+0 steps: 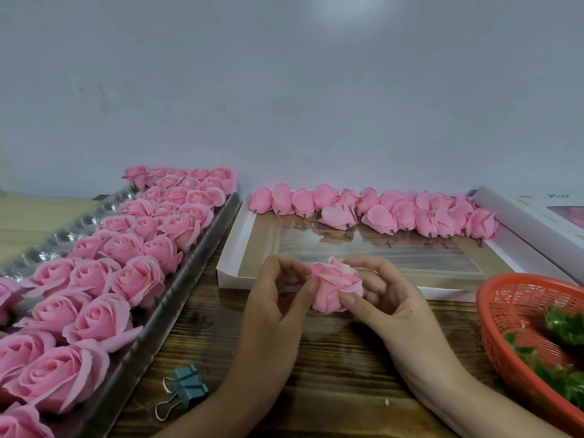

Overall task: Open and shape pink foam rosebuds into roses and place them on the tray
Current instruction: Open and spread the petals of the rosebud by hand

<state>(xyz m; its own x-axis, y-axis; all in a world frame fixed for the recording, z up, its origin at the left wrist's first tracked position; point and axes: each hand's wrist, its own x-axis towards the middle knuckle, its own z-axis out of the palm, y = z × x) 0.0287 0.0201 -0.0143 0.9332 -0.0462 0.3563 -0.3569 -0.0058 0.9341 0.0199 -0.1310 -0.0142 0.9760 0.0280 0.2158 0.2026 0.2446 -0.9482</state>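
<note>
A pink foam rose (335,285), partly opened, is held above the wooden table between both hands. My left hand (278,295) pinches its left petals with thumb and fingertips. My right hand (382,292) grips its right side, thumb on the front petal. Several closed pink rosebuds (379,211) lie in a row along the far edge of a shallow white box (234,248). On the left, a long clear plastic tray (164,308) carries several rows of opened roses (139,279).
A red mesh basket (505,308) with green leaf pieces stands at the right. A teal binder clip (186,388) lies on the table near my left forearm. A white box lid (537,216) leans at the far right. A grey wall stands behind.
</note>
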